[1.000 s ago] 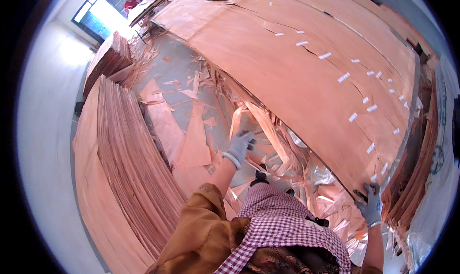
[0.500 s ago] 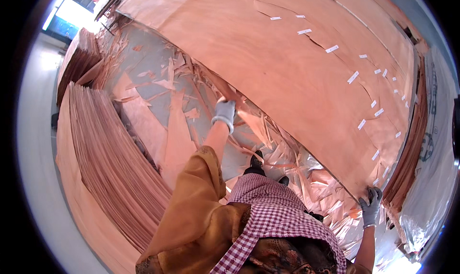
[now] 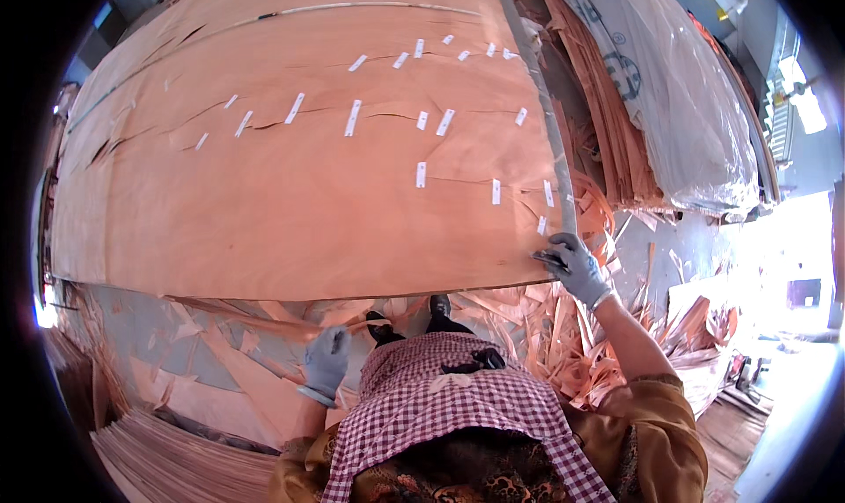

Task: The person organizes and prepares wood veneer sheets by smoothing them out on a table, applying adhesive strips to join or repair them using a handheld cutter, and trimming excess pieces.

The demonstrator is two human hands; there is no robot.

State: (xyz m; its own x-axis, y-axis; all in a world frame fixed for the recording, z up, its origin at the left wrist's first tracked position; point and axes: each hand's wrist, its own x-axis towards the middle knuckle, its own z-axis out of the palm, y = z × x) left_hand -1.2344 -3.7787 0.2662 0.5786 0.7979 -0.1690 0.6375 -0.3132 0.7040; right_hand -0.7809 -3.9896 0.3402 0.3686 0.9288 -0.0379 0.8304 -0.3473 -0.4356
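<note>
A wide sheet of reddish wood veneer (image 3: 264,204) lies on a raised stack, with cracks and many small white tape pieces (image 3: 353,117) across it. My right hand (image 3: 576,270), in a grey glove, rests at the sheet's near right corner. Its fingers are closed on a small dark tool (image 3: 550,258) whose exact kind is partly hidden. My left hand (image 3: 326,360), also gloved, hangs low in front of the near edge with curled fingers. A thin veneer strip (image 3: 374,323) shows on both sides of that hand and seems held in it.
Torn veneer scraps (image 3: 572,353) litter the floor around my feet. A veneer stack (image 3: 189,459) stands at the lower left. Beyond the sheet's right edge is another stack (image 3: 607,124) under clear plastic wrap (image 3: 695,124). A long thin rod (image 3: 334,7) lies across the sheet's far part.
My view has swung to the right, so the sheet now lies straight ahead. My left hand has drawn back closer to my body. My right hand stays at the sheet's corner.
</note>
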